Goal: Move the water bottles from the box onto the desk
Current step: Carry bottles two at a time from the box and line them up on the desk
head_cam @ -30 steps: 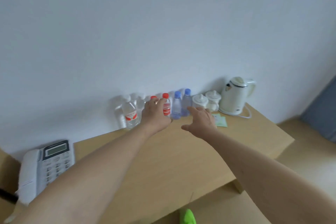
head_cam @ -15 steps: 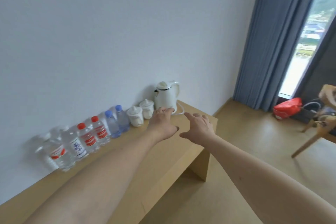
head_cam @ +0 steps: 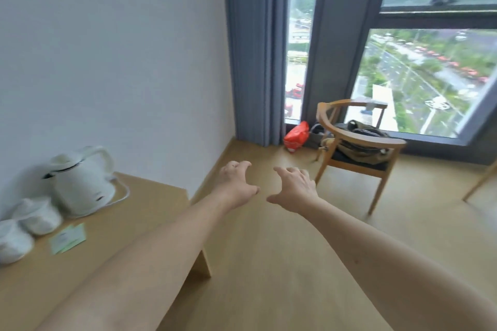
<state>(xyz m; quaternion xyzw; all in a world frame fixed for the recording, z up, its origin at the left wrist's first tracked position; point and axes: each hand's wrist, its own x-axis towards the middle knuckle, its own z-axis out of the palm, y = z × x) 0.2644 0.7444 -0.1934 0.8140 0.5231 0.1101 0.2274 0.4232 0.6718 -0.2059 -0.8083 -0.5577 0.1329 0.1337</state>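
Note:
My left hand (head_cam: 236,183) and my right hand (head_cam: 294,185) are stretched out side by side in mid-air over the wooden floor, past the right end of the light wooden desk (head_cam: 145,212). Both hold nothing, their fingers loosely curved downward. No water bottle and no box is in view at this moment; the frame is blurred by head motion.
A white kettle (head_cam: 80,180) with its cord, two white lidded cups (head_cam: 37,213) and a green card (head_cam: 68,238) stand on the desk. A wooden chair (head_cam: 357,148) with a bag, a red bag (head_cam: 295,136), grey curtains and a large window lie ahead.
The view has swung right, away from the row of bottles on the desk, which has left the frame. My left hand let go of a red-capped bottle, and both hands moved right with the view.

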